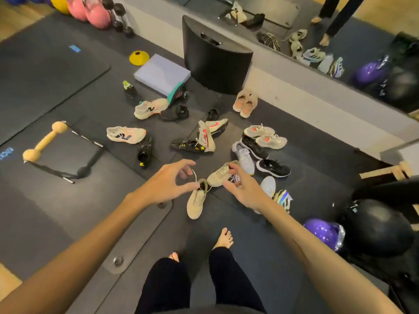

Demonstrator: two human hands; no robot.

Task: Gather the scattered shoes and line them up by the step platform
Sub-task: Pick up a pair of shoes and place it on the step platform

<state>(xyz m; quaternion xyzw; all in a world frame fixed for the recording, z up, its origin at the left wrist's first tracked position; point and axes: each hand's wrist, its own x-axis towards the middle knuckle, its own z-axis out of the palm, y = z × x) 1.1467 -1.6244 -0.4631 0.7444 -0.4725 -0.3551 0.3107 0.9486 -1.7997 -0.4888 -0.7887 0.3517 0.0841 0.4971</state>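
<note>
Left grip point(169, 182) pinches a beige shoe point(196, 201) by its lace.
</note>
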